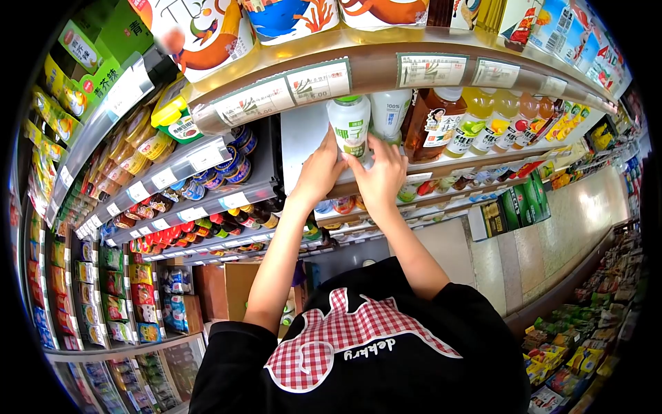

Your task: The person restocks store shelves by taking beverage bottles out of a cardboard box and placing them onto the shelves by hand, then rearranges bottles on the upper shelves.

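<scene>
A white drink bottle (349, 127) with a green-and-white label and a pale green cap stands upright at the front of a white shelf. My left hand (321, 170) holds it from the left, fingers along its side. From the right, my right hand (379, 171) grips its lower part, thumb at the front near the base. Just behind and to the right is another white bottle (389, 114), partly hidden by the shelf edge above. Beside that stands a brown tea bottle (436, 124).
Yellow and pink drink bottles (478, 121) continue rightward along the shelf. The price-tag rail (321, 83) of the upper shelf overhangs the bottles. Shelves of jars and cans (224, 169) are on the left. Green cartons (525, 201) stand on the floor at right.
</scene>
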The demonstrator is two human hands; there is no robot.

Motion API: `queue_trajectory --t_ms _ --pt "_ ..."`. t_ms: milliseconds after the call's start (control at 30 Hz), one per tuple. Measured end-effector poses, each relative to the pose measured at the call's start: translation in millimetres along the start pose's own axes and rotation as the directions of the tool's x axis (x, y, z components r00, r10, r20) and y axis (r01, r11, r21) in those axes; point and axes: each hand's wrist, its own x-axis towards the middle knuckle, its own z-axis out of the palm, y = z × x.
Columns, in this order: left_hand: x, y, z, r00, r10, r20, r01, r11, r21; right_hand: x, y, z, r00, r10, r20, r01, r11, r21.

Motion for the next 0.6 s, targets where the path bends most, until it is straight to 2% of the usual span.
queue_trajectory --t_ms 200,300,400,467,600 --pt "2 -5 3 1.000 -0.022 0.000 0.022 1.000 -0.005 0 2 3 1.000 -0.007 -0.014 0.006 1.000 -0.020" --pt "-4 -4 7 0.998 -0.023 -0.051 0.027 0.996 0.080 -3 4 3 1.000 0.004 -0.017 -0.005 1.000 -0.021" --pt "-14 -1 10 0.992 0.042 -0.121 -0.028 0.994 0.110 -7 3 -2 1.000 0.015 -0.008 -0.015 1.000 -0.009" --pt "-26 10 8 0.990 -0.002 -0.144 0.017 0.994 0.107 -8 -2 -11 0.999 -0.018 -0.033 0.017 1.000 -0.020" --pt "-46 32 -3 0.977 -0.034 -0.209 0.049 0.996 0.070 -15 -19 -24 0.997 0.005 -0.080 0.002 0.997 0.081"
